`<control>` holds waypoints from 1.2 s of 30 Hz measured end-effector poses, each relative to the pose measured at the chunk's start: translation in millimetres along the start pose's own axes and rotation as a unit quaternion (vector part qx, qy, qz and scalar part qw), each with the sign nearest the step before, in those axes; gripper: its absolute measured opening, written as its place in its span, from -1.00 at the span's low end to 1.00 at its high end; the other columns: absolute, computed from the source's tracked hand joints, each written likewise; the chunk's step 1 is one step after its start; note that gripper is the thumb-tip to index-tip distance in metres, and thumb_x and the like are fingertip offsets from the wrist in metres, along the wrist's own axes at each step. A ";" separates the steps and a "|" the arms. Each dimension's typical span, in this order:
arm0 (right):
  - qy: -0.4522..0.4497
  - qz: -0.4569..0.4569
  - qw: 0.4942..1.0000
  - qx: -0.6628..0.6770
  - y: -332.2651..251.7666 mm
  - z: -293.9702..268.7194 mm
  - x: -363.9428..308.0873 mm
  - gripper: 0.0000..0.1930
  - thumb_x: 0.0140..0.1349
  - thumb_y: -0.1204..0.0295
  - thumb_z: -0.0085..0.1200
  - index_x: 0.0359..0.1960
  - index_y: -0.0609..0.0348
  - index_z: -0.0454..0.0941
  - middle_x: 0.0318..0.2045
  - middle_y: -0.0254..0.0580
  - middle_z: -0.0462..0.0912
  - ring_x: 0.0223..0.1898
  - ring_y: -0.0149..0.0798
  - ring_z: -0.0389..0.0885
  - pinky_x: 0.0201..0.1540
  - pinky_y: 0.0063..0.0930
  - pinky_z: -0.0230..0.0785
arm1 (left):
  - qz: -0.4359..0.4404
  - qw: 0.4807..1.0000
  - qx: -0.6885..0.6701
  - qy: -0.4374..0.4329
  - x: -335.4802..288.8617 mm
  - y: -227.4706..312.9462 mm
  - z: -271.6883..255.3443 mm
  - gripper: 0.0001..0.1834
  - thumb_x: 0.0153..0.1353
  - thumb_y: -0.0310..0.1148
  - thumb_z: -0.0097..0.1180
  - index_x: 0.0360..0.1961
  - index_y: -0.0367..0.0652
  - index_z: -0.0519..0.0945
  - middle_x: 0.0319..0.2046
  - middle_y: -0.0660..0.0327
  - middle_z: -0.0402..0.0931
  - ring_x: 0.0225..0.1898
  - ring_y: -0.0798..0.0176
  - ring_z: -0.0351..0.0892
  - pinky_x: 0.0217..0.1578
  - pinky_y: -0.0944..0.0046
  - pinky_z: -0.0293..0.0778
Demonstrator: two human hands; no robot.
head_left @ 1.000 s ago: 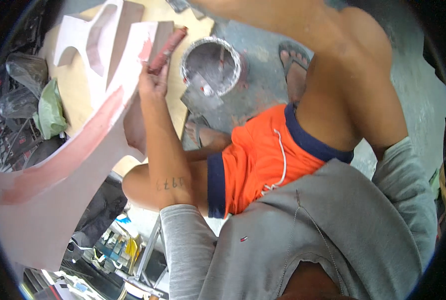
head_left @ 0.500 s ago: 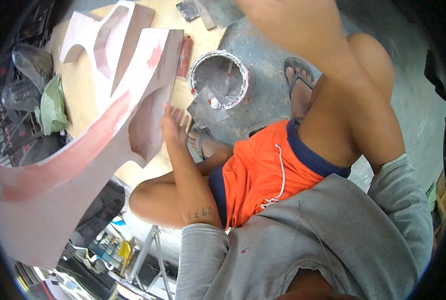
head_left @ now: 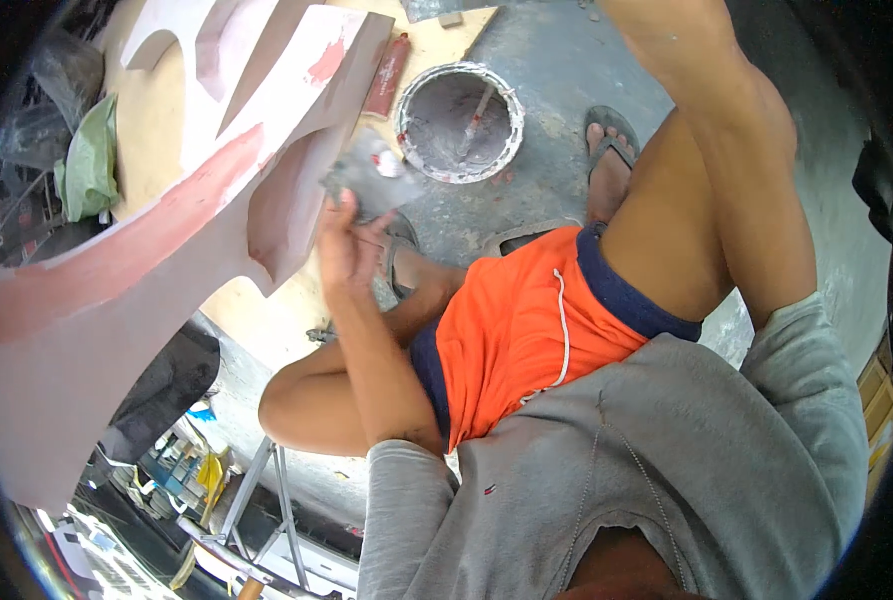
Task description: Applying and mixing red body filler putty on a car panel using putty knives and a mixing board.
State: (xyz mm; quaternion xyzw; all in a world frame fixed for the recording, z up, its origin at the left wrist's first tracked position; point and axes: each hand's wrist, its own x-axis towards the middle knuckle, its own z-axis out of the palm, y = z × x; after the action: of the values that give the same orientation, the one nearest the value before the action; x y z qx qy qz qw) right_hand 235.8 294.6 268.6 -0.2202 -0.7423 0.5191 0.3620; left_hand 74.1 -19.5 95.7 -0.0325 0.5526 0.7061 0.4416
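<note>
1. My left hand (head_left: 346,250) grips a grey sheet (head_left: 371,182) by its near edge, a white-and-red dab (head_left: 387,163) on it.
2. The sheet reaches far and slightly right of those fingers; blur hides its long axis.
3. A bucket (head_left: 517,125) stands right, the pink-streaked panel (head_left: 166,230) left.
4. My right hand's out of view; I can't tell its grip.

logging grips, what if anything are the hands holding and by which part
The left hand holds the plate by its near edge; the right hand is out of view.
</note>
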 end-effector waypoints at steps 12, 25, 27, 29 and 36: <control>-0.148 -0.214 0.954 -0.147 -16.8 70.2 -10.9 -0.57 0.23 0.64 0.08 0.14 0.07 0.66 0.00 -0.03 0.63 0.11 -0.16 0.56 0.14 -0.33 0.45 | 0.247 0.957 0.141 -0.064 -71.9 182.7 73.4 -0.60 0.50 -0.39 0.01 0.27 -0.35 0.38 0.13 -0.04 0.55 0.05 0.00 0.69 0.04 -0.03 0.74; -0.145 -0.239 0.931 -0.233 -13.1 63.1 -29.7 -0.24 -0.05 0.83 0.06 0.17 -0.29 0.64 0.09 -0.04 0.62 0.05 0.08 0.65 0.07 -0.18 0.56 | 0.344 0.871 0.328 -0.124 -44.7 141.5 128.4 -0.59 0.49 -0.42 0.05 0.27 -0.38 0.42 0.05 0.03 0.60 -0.01 0.28 0.62 0.03 0.26 0.58; -0.144 -0.228 0.936 -0.228 -12.7 61.6 -25.2 -0.24 -0.05 0.83 0.06 0.17 -0.29 0.64 0.09 -0.03 0.62 0.06 0.08 0.64 0.08 -0.17 0.56 | 0.381 0.854 0.339 -0.102 -36.9 139.8 137.5 -0.64 0.45 -0.46 0.04 0.20 -0.38 0.47 -0.05 0.01 0.64 -0.07 0.20 0.65 0.01 0.22 0.55; -0.144 -0.217 0.941 -0.219 -10.1 58.5 -20.3 -0.23 -0.06 0.83 0.06 0.17 -0.29 0.64 0.09 -0.02 0.61 0.07 0.08 0.64 0.09 -0.17 0.56 | 0.415 0.836 0.351 -0.075 -28.1 136.4 146.1 -0.68 0.41 -0.51 0.02 0.14 -0.38 0.52 -0.14 -0.02 0.68 -0.13 0.13 0.68 -0.02 0.19 0.51; -0.179 -0.200 0.940 -0.209 -0.6 55.2 -8.5 -0.24 -0.07 0.83 0.08 0.16 -0.27 0.66 0.09 -0.02 0.61 0.10 0.10 0.63 0.12 -0.17 0.55 | 0.436 0.818 0.376 -0.006 -10.1 134.9 154.2 -0.63 0.36 -0.47 0.07 0.15 -0.42 0.53 -0.17 -0.12 0.68 -0.16 0.03 0.68 -0.02 0.15 0.51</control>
State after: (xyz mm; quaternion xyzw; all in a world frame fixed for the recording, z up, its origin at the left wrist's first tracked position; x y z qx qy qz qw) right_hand 198.9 254.6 255.6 -0.0413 -0.9155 0.2996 0.2653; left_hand 59.4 99.5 262.2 0.3845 0.7291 0.5620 0.0686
